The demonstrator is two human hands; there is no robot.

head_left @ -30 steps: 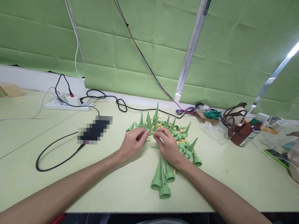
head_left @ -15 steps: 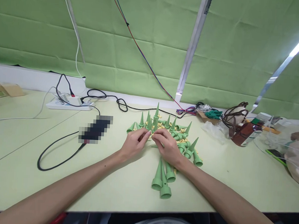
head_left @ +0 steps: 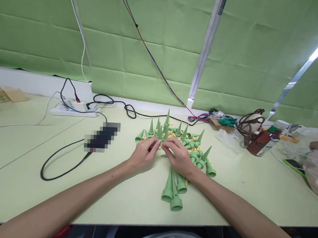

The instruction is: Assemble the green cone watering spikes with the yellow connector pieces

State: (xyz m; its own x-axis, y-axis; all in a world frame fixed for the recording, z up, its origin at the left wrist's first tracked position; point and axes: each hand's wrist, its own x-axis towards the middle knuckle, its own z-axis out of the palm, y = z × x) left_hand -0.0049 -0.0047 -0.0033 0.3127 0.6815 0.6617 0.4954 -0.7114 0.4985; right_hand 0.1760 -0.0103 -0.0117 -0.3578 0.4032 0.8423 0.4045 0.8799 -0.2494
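My left hand (head_left: 144, 150) and my right hand (head_left: 179, 153) meet at the near left side of a pile of green plastic watering spikes. Each is closed in a pinch, with the fingertips almost touching. Whatever lies between them is too small to make out, though a bit of yellow shows there. Behind the hands several spikes stand point up, such as a tall green spike (head_left: 167, 121). Small yellow plastic pieces (head_left: 171, 134) are scattered among them. Closer to me, a green spike (head_left: 167, 187) and another green spike (head_left: 176, 200) lie on their sides, beside my right wrist.
On the table (head_left: 133, 203), a dark pixelated device (head_left: 102, 137) with a black cable lies left. Behind it is a white power strip (head_left: 74, 109). At right are a brown bottle (head_left: 264, 140), a clear plastic bag (head_left: 228, 140) and a green-edged phone (head_left: 295, 167).
Both hands stay pinched together in nearly the same spot, with only slight finger movement. The spikes have not moved; the whole view has shifted very slightly.
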